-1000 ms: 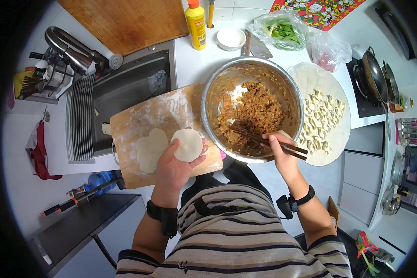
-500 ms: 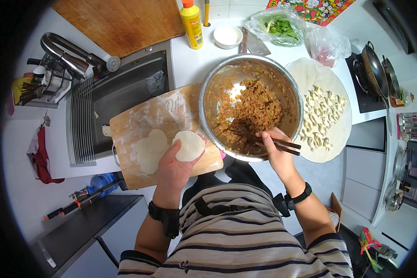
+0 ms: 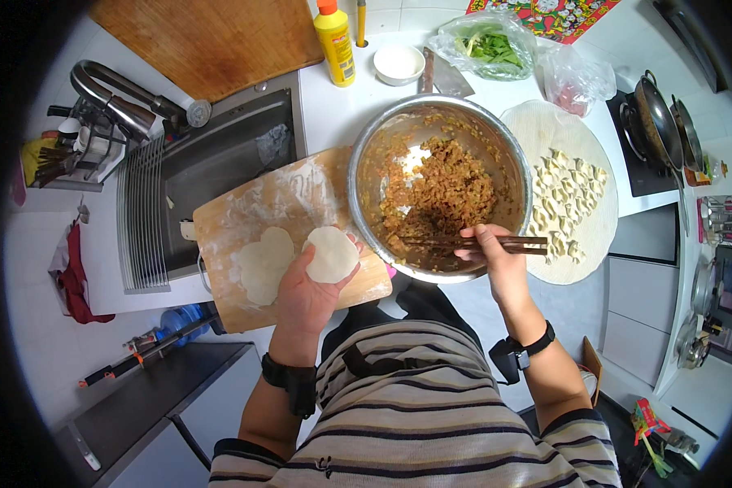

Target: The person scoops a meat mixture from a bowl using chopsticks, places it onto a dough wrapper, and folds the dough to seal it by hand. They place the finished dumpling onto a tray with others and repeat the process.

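A round dumpling wrapper (image 3: 332,254) rests on the palm and fingers of my left hand (image 3: 305,291), above the floured wooden board (image 3: 301,187). More wrappers (image 3: 266,264) lie overlapping on that board. My right hand (image 3: 494,259) is closed round dark wooden chopsticks (image 3: 512,241) at the near right rim of a large metal bowl (image 3: 362,154). Their tips reach into the brown minced filling (image 3: 451,191), at its lower left part. Several folded dumplings (image 3: 565,199) sit on a round pale mat (image 3: 598,244) to the right of the bowl.
Left of the board is a dark sink (image 3: 220,154) with a tap (image 3: 114,89) and a roll-up rack (image 3: 144,215). Behind the bowl are a cleaver (image 3: 447,77), a white bowl (image 3: 399,63), a yellow bottle (image 3: 335,45) and bagged greens (image 3: 492,49). A wok (image 3: 657,122) stands far right.
My right hand has shifted slightly right, and the chopsticks have turned from slanting to nearly level, their tips moving left in the filling. My left hand and its wrapper stay nearly still.
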`<state>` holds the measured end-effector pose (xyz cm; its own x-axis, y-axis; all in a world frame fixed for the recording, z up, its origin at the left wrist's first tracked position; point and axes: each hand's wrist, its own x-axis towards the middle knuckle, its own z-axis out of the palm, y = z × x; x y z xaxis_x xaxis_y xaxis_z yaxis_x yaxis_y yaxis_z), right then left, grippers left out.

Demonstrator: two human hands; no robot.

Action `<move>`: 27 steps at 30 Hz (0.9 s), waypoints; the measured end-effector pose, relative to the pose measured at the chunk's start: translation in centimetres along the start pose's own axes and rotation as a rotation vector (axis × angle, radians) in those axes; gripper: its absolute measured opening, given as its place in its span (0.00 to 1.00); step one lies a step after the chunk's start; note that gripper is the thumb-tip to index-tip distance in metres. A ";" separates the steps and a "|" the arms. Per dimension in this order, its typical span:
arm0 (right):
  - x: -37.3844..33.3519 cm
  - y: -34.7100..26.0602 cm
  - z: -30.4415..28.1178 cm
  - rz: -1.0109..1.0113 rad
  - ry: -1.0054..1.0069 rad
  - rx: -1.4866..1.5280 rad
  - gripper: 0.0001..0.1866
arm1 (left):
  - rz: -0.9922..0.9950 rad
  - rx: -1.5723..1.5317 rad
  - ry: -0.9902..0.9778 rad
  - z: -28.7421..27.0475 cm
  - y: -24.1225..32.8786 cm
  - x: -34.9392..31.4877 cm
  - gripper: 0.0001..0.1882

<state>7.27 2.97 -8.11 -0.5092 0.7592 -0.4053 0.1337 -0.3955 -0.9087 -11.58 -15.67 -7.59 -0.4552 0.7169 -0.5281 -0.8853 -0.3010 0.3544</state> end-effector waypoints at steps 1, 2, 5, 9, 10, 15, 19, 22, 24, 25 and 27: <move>0.0 -0.3 -0.4 0.039 0.020 0.042 0.12 | -0.046 -0.004 -0.061 -0.2 0.3 0.0 0.21; -0.1 -0.7 -0.7 0.080 0.045 0.064 0.13 | -0.093 -0.009 -0.122 -0.2 0.5 0.1 0.21; -0.4 -2.0 -1.5 0.142 0.080 0.168 0.14 | -0.095 0.134 -0.096 0.8 0.9 0.6 0.22; -0.5 -2.5 -3.5 0.192 0.084 0.457 0.15 | -0.039 0.163 -0.012 1.1 -0.1 2.7 0.21; -0.7 -2.8 -3.6 0.186 0.075 0.454 0.15 | 0.085 0.590 -0.074 0.8 -0.8 3.2 0.21; -2.5 -3.9 -3.2 0.043 0.051 0.661 0.15 | -0.184 0.104 -0.008 7.5 -3.8 3.6 0.20; -4.1 -2.4 -1.7 -0.629 0.073 0.097 0.15 | -0.191 -0.032 -0.072 8.4 -4.8 3.5 0.22; -5.1 -2.5 -3.5 -1.117 -0.153 -0.621 0.12 | -0.169 -0.021 -0.054 9.5 -4.8 3.2 0.22; -4.9 -1.8 -3.6 -1.272 -0.306 -0.755 0.14 | -0.156 -0.005 -0.048 9.6 -4.9 3.3 0.22; -5.0 -1.8 -3.6 -1.271 -0.304 -0.756 0.14 | -0.155 0.007 -0.050 9.6 -5.0 3.5 0.21; -5.2 -2.0 -3.7 -1.302 -0.344 -0.817 0.13 | -0.153 0.018 -0.048 9.4 -5.1 3.6 0.21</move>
<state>12.76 1.70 -4.57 -0.7826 0.1480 0.6047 -0.1861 0.8713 -0.4541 -7.83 -5.65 -4.04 -0.3102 0.7826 -0.5397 -0.9417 -0.1753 0.2870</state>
